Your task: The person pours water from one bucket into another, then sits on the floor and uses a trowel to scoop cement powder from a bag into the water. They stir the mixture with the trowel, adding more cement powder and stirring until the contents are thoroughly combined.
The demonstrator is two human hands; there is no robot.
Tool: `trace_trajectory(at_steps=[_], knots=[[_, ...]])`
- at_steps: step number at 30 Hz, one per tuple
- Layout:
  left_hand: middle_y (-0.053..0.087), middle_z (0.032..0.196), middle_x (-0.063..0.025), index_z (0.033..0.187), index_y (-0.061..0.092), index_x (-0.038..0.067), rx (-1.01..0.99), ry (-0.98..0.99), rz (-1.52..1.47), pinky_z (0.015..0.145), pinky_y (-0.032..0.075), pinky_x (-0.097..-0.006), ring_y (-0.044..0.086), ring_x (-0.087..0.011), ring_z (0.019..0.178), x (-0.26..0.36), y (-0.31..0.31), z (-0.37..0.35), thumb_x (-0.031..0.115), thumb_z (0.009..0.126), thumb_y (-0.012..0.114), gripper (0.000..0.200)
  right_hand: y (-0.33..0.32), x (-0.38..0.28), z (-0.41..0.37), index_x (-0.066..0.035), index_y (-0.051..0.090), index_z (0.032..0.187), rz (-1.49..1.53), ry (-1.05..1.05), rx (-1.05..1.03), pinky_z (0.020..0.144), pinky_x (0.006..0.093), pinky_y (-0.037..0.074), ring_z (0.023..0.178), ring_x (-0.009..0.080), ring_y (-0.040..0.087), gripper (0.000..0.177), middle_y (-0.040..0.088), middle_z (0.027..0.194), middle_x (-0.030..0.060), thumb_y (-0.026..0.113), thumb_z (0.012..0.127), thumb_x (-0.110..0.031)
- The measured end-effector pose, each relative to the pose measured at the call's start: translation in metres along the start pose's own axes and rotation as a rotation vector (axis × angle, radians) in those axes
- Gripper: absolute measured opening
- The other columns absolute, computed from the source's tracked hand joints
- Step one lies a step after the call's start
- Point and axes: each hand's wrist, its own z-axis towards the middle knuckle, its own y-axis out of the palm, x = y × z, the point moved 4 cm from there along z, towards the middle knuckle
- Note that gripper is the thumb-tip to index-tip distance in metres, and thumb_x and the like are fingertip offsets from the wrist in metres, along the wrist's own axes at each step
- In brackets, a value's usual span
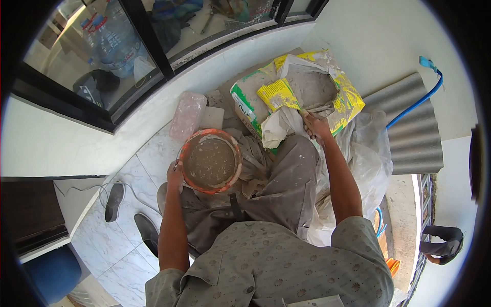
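The grey patterned shirt (255, 266) of the person fills the bottom of the view, a pocket on its left side, and beyond it are grey-brown trousers (291, 189), the knees apart. The left hand (175, 175) is closed on the near left rim of a round orange bucket (238, 163); grey material lies inside, and its rim is smeared with grey. The right hand (317, 128) has its fingers bent at the near torn edge of a large yellow, green and white bag (279, 94) — whether they grip the white torn flap or something else there, I cannot tell.

The bag lies ahead and right of the bucket, its top ripped open on grey powder. Crumpled clear plastic sheeting (371, 153) spreads to the right of the right arm. Left of the trousers, two dark shoes (147, 231) sit apart on the marble-patterned floor (128, 225). A pale reddish block (187, 115) lies just beyond the bucket, near the bag.

Farther right is a corrugated grey sheet (409, 123), with a blue hose (433, 97) arching over it. Beyond the low white wall, large water bottles (115, 48) show through the dark-framed window (146, 36). Another person (445, 240) is far off at the right edge.
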Motion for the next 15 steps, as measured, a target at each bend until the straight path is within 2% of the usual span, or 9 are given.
trace_trajectory(at_steps=[6, 8, 11, 15], knots=[[0.062, 0.105, -0.0089, 0.12, 0.054, -0.003, -0.026, -0.056, -0.109, 0.084, 0.045, -0.0279, 0.058, -0.0156, 0.094, 0.008, 0.005, -0.006, 0.017, 0.096, 0.052, 0.032, -0.001, 0.025, 0.012, -0.008, 0.059, 0.118, 0.302, 0.071, -0.031, 0.035, 0.0254, 0.031, 0.042, 0.0097, 0.043, 0.031, 0.054, 0.063, 0.0024, 0.056, 0.092, -0.025], [0.061, 0.105, -0.0089, 0.121, 0.054, -0.004, -0.008, -0.045, -0.096, 0.084, 0.045, -0.028, 0.058, -0.0156, 0.094, 0.008, 0.005, -0.006, 0.016, 0.097, 0.051, 0.032, 0.0, 0.03, 0.012, -0.008, 0.058, 0.117, 0.35, 0.046, -0.048, 0.035, 0.0235, 0.031, 0.042, 0.0095, 0.043, 0.031, 0.053, 0.064, 0.0028, 0.056, 0.093, -0.029], [0.062, 0.106, -0.0093, 0.12, 0.054, -0.004, 0.001, -0.03, -0.085, 0.084, 0.045, -0.0278, 0.058, -0.0155, 0.094, 0.009, 0.006, -0.007, 0.016, 0.096, 0.052, 0.031, -0.002, 0.025, 0.003, -0.008, 0.056, 0.125, 0.431, 0.056, 0.016, 0.037, 0.0262, 0.032, 0.044, 0.0108, 0.044, 0.038, 0.053, 0.065, 0.0039, 0.057, 0.093, -0.026], [0.062, 0.103, -0.0091, 0.119, 0.056, -0.003, 0.02, -0.01, -0.035, 0.083, 0.046, -0.0281, 0.058, -0.0155, 0.092, 0.006, 0.004, -0.003, 0.017, 0.096, 0.053, 0.03, -0.017, 0.009, -0.006, -0.008, 0.055, 0.128, 0.403, -0.019, 0.059, 0.037, 0.0259, 0.031, 0.044, 0.0111, 0.043, 0.04, 0.053, 0.066, 0.0043, 0.057, 0.093, -0.027]])
